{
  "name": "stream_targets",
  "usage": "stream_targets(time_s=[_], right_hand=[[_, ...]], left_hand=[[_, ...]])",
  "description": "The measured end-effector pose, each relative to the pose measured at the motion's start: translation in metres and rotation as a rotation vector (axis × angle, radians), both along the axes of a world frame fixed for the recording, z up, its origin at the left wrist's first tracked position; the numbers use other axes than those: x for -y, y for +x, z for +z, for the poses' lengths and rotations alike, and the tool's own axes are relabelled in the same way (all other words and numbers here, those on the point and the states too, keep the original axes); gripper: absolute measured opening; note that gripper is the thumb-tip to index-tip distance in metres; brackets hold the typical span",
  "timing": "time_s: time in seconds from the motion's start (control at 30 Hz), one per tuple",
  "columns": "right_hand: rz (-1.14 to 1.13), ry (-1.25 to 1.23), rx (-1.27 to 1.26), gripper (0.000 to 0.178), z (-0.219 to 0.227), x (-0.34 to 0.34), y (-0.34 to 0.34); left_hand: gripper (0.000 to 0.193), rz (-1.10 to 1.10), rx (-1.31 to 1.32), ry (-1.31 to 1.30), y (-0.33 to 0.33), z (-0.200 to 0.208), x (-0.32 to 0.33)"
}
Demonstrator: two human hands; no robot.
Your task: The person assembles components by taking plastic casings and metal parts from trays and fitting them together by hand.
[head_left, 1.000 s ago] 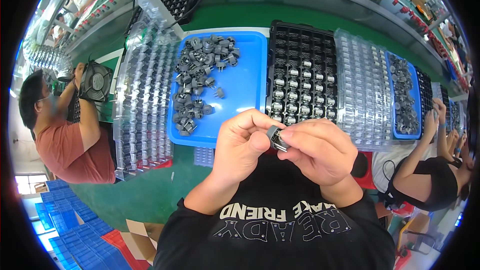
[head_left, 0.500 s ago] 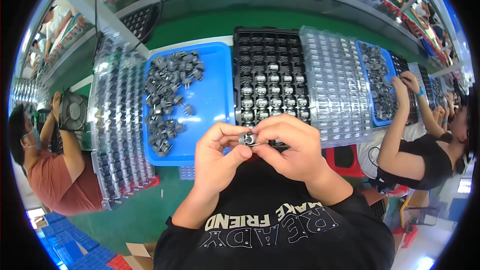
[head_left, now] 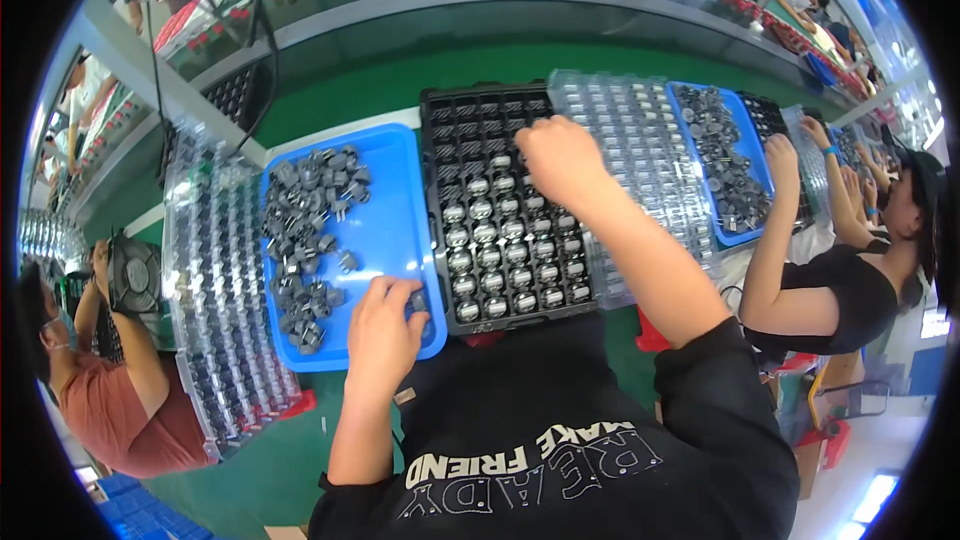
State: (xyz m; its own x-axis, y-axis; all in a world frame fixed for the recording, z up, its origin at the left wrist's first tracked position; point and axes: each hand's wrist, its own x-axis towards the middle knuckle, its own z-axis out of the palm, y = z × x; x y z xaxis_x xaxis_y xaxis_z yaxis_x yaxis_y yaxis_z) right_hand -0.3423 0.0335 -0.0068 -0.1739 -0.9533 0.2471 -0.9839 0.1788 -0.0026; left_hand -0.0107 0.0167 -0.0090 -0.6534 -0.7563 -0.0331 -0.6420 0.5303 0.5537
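Note:
My left hand (head_left: 380,333) is at the front right corner of a blue tray (head_left: 395,210), fingers curled round a small grey round part (head_left: 418,308). Grey parts (head_left: 305,190) with metal pins lie piled along that tray's left half. To the right, a black pocketed tray (head_left: 435,155) carries rows of shiny metal cylinders (head_left: 487,234) in its nearer pockets. Over its right side reaches my right hand (head_left: 560,155), fingertips pinched down at a pocket past the filled rows. Whatever those fingers hold is hidden by the hand.
Clear plastic trays (head_left: 640,155) stand right of the black tray, and more clear trays (head_left: 215,270) at the far left. A second blue tray (head_left: 757,165) of grey parts lies further right, by a co-worker (head_left: 820,290). Another person (head_left: 120,390) handles a black fan (head_left: 135,275) at left.
My hands have parted from around a small grey and metal part. The right went forward over the black tray; the left dropped to the blue tray's edge and closed on a grey part. The view shifted.

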Motion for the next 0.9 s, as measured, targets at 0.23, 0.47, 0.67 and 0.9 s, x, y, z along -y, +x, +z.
stream_targets(time_s=[0.23,0.47,0.67,0.9], right_hand=[[0.099,0.14,-0.08,0.008,0.006,0.009,-0.013],[-0.314,0.044,0.373,0.037,0.034,-0.002,-0.094],[-0.762,-0.047,0.452,0.052,0.015,-0.055,-0.193],[-0.703,-0.089,0.716,0.033,0.024,-0.067,-0.195]], left_hand=[[0.036,0.083,-0.128,0.079,0.003,0.003,0.006],[0.036,0.253,-0.334,0.175,0.014,0.001,0.006],[0.035,0.335,-0.526,0.356,0.036,-0.006,0.012],[0.035,0.333,-0.788,0.536,0.045,-0.014,0.014]])
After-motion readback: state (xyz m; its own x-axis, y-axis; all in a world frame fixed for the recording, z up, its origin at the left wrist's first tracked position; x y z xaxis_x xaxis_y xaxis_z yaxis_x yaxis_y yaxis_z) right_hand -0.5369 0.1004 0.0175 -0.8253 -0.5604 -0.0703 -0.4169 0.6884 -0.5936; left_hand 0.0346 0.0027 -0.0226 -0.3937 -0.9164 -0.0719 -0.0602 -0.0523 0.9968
